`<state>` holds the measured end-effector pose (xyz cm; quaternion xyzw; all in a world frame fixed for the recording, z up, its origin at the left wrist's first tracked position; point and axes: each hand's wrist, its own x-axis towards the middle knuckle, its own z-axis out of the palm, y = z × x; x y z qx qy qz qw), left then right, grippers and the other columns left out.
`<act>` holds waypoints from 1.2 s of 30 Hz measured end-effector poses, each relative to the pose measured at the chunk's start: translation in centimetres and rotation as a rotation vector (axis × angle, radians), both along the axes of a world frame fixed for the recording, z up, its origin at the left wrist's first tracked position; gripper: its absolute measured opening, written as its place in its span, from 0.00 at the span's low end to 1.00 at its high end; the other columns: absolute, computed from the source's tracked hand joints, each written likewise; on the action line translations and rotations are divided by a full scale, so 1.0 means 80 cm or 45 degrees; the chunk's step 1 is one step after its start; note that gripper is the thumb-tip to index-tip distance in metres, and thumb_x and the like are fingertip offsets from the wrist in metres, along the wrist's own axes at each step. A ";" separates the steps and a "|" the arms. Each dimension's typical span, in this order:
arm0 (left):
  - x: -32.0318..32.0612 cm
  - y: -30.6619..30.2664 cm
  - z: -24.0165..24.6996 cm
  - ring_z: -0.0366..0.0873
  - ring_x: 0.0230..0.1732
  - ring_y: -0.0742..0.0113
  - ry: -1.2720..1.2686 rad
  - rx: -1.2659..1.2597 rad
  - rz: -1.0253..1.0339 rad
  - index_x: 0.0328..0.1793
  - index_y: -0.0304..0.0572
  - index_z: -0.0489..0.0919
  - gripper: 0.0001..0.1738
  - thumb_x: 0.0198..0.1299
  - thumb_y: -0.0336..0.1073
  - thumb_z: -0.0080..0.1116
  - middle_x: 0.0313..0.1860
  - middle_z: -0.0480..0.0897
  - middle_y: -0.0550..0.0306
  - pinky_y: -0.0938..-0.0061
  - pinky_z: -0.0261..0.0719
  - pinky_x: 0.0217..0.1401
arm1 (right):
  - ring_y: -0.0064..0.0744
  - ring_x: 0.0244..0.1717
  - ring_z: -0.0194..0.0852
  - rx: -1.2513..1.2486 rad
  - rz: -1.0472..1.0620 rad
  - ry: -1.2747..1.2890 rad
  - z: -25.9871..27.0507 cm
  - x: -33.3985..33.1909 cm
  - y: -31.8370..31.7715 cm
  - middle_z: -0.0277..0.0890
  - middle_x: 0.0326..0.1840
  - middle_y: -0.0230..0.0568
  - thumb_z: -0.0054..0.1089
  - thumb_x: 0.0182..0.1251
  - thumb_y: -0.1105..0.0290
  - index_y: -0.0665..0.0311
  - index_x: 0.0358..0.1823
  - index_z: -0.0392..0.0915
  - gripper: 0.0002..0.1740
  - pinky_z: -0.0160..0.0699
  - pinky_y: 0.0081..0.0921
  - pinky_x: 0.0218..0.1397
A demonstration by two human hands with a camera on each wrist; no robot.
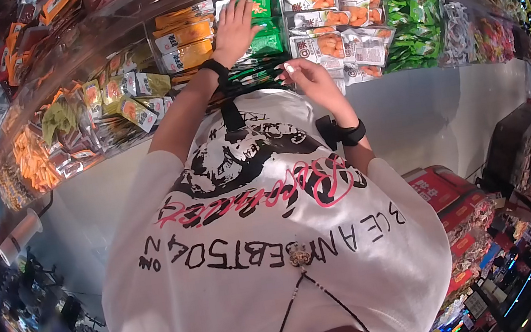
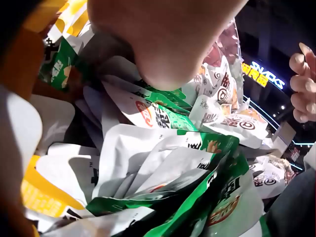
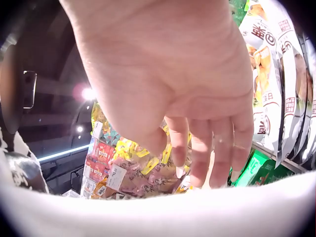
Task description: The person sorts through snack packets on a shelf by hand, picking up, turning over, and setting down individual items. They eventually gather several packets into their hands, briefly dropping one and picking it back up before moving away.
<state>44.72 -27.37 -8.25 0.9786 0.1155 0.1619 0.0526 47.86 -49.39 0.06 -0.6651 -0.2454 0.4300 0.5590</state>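
Note:
My left hand (image 1: 235,32) lies with outstretched fingers over green-and-white snack pouches (image 1: 268,43) in a shelf compartment. In the left wrist view, the base of that hand (image 2: 165,39) covers part of the pouches (image 2: 170,168), which stand packed in a loose row. My right hand (image 1: 315,81) hovers at the front edge of the same compartment, close to my shirt, its fingers loosely bent with nothing between them. The right wrist view shows this hand (image 3: 173,69) with fingers hanging down and a green pouch (image 3: 254,169) beyond the fingertips.
Orange-and-white pouches (image 1: 189,45) fill the compartment to the left. White chestnut pouches (image 1: 320,48) stand to the right, with green packets (image 1: 419,23) beyond. A clear divider (image 1: 282,22) separates compartments. The white counter front (image 1: 422,111) runs below. A red display (image 1: 437,188) stands at lower right.

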 end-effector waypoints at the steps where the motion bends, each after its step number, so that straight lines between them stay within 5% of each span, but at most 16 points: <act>1: 0.001 -0.001 0.000 0.55 0.68 0.51 -0.015 -0.018 0.019 0.68 0.37 0.58 0.38 0.57 0.51 0.54 0.66 0.62 0.49 0.57 0.52 0.70 | 0.19 0.38 0.75 0.011 0.005 -0.007 -0.001 0.001 0.000 0.79 0.35 0.38 0.47 0.68 0.72 0.71 0.48 0.72 0.11 0.72 0.17 0.41; 11: -0.033 -0.006 0.031 0.59 0.64 0.50 -0.091 -0.106 -0.088 0.66 0.37 0.61 0.35 0.55 0.44 0.58 0.62 0.63 0.47 0.58 0.59 0.64 | 0.18 0.36 0.74 -0.031 -0.003 -0.017 -0.009 0.004 -0.005 0.79 0.35 0.37 0.47 0.69 0.71 0.70 0.48 0.72 0.12 0.71 0.17 0.39; 19: -0.011 0.020 0.011 0.72 0.43 0.61 -0.028 -0.076 -0.181 0.38 0.43 0.74 0.12 0.52 0.41 0.58 0.36 0.70 0.57 0.70 0.77 0.43 | 0.19 0.36 0.75 0.016 0.004 -0.010 -0.009 0.002 -0.004 0.79 0.35 0.37 0.48 0.68 0.70 0.71 0.48 0.72 0.12 0.72 0.17 0.40; 26: -0.009 0.044 0.030 0.73 0.42 0.63 -0.135 0.145 -0.345 0.34 0.44 0.75 0.07 0.54 0.38 0.55 0.34 0.70 0.59 0.73 0.79 0.36 | 0.20 0.36 0.75 0.037 -0.019 -0.008 -0.010 0.000 -0.003 0.79 0.35 0.38 0.49 0.68 0.71 0.71 0.48 0.72 0.12 0.73 0.19 0.41; 30: -0.018 0.046 0.062 0.74 0.43 0.65 -0.146 0.018 -0.211 0.36 0.45 0.74 0.08 0.54 0.38 0.55 0.37 0.72 0.59 0.72 0.78 0.40 | 0.21 0.36 0.75 0.004 -0.019 -0.041 -0.011 -0.001 -0.005 0.79 0.35 0.38 0.49 0.68 0.71 0.70 0.48 0.72 0.12 0.73 0.18 0.40; 33: -0.028 0.045 0.070 0.75 0.48 0.65 -0.321 -0.044 -0.138 0.49 0.45 0.73 0.16 0.55 0.39 0.56 0.48 0.75 0.60 0.72 0.78 0.46 | 0.21 0.37 0.76 -0.005 -0.003 -0.053 -0.009 -0.001 -0.006 0.79 0.35 0.38 0.49 0.68 0.71 0.70 0.48 0.72 0.13 0.73 0.18 0.40; 35: -0.035 0.031 0.059 0.68 0.61 0.61 -0.039 0.111 -0.258 0.64 0.45 0.65 0.30 0.56 0.42 0.56 0.65 0.66 0.56 0.71 0.76 0.53 | 0.21 0.37 0.76 0.010 0.007 -0.049 -0.009 -0.001 -0.003 0.79 0.35 0.38 0.49 0.68 0.71 0.70 0.49 0.72 0.13 0.72 0.18 0.40; 36: -0.040 0.027 0.046 0.68 0.61 0.61 -0.042 0.116 -0.252 0.64 0.45 0.65 0.30 0.56 0.42 0.56 0.65 0.66 0.56 0.71 0.76 0.53 | 0.21 0.37 0.76 0.020 -0.003 -0.024 -0.011 -0.001 -0.002 0.79 0.35 0.37 0.49 0.68 0.70 0.70 0.48 0.72 0.13 0.72 0.18 0.40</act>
